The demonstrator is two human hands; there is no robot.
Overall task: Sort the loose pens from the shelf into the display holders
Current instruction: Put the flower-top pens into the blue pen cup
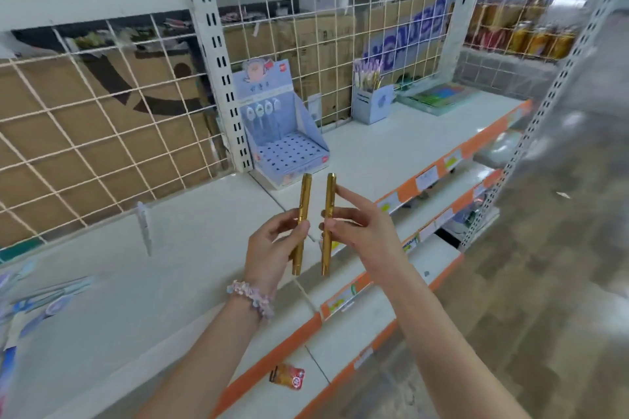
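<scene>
My left hand (272, 248) grips one gold pen (304, 196) upright above the white shelf (143, 282). My right hand (357, 231) pinches a second gold pen (329, 194) beside it, a small gap between the two pens. Behind them stands a light blue display holder (282, 146) with a grid of holes and a few white-topped pens at its back. Farther right, a small blue box holder (371, 105) has several gold and purple pens standing in it.
A white wire grid (102, 133) backs the shelf, with cardboard boxes behind. Loose blue pens (44, 303) lie at the far left. Coloured flat packs (439, 95) sit at the shelf's right end. Orange price rails (425, 177) edge the shelves. A small red packet (289, 378) lies on the lower shelf.
</scene>
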